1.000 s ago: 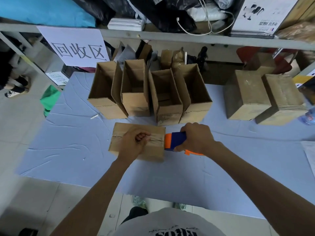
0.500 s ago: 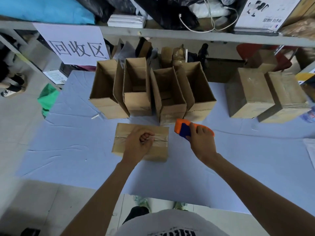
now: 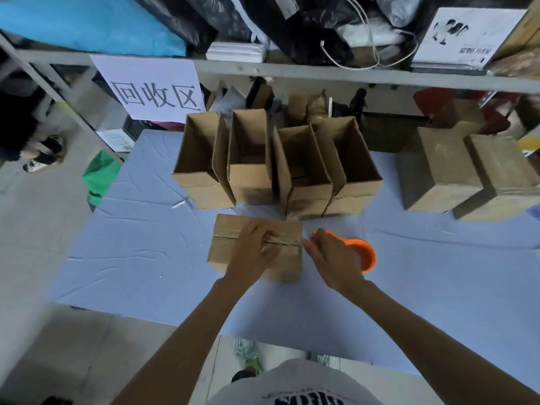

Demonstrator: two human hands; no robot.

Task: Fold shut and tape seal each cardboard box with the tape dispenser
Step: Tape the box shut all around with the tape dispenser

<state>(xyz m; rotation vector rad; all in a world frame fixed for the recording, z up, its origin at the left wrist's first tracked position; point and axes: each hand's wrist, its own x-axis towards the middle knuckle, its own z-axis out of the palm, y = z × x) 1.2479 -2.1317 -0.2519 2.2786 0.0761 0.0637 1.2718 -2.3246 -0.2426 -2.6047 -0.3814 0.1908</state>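
Seven boxes (image 3: pixel 228 244); one tape dispenser (image 3: pixel 361 252)

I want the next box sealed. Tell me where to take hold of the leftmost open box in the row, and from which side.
Pinch the leftmost open box by the top edge of its left wall, coming from above and the left. It stands upright with its mouth open. That wall stands free, while the neighbouring box crowds its right side.

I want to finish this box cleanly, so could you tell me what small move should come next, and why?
Probably tilt the tape dispenser in the right hand down over the right edge of the box to cut the tape. The box is folded shut, the tape lies along its seam under the curled fingers of the left hand, and the dispenser sits just past that edge.
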